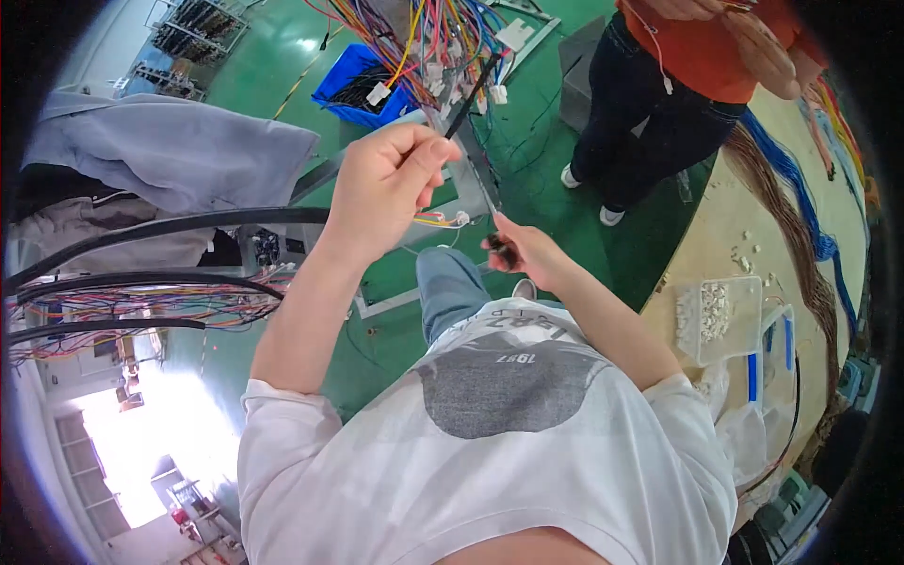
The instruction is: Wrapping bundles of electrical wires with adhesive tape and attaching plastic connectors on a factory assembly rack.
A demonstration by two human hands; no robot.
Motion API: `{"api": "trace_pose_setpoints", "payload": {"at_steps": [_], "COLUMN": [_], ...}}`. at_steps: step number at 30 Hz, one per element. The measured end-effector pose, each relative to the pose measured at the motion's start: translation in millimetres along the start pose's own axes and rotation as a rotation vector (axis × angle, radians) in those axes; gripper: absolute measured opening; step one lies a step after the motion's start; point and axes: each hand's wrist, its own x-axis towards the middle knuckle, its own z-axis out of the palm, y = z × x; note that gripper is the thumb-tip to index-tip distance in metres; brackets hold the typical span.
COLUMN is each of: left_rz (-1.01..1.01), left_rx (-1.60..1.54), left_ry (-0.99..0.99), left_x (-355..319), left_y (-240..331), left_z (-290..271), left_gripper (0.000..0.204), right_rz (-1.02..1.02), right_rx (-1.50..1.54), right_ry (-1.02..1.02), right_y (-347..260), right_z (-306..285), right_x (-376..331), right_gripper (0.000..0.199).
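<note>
My left hand (384, 184) is raised in the middle of the view, its thumb and fingers pinched together on a narrow black strip (471, 102). The strip slants up and to the right, in front of a hanging bunch of coloured wires (428, 47) with white connectors. Lower and to the right, my right hand (535, 252) is closed around a small dark bundle (502, 251) whose kind I cannot make out. White connectors on short yellow and red wires (443, 218) show between the two hands.
A blue bin (363, 87) of black strips stands beyond my left hand. Black-sleeved wire bundles (169, 224) and a grey garment (188, 151) hang at left. At right, a wooden table (702, 254) carries a clear box (720, 320) of white connectors. A person in orange (692, 56) stands opposite.
</note>
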Motion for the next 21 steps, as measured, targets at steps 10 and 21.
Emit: {"api": "trace_pose_setpoints", "payload": {"at_steps": [10,21], "left_rz": [-0.066,0.552], "left_rx": [0.014,0.746], "left_ry": [-0.149,0.015], "left_x": [-24,-30], "left_y": [6,-24], "left_z": [-2,34], "left_gripper": [0.013,0.020], "right_rz": [0.153,-0.629], "right_rx": [0.471,0.107], "right_ry": [-0.040,-0.001], "right_y": [-7,-86], "right_z": [40,38], "right_x": [38,-58], "right_gripper": [0.025,0.013]}}
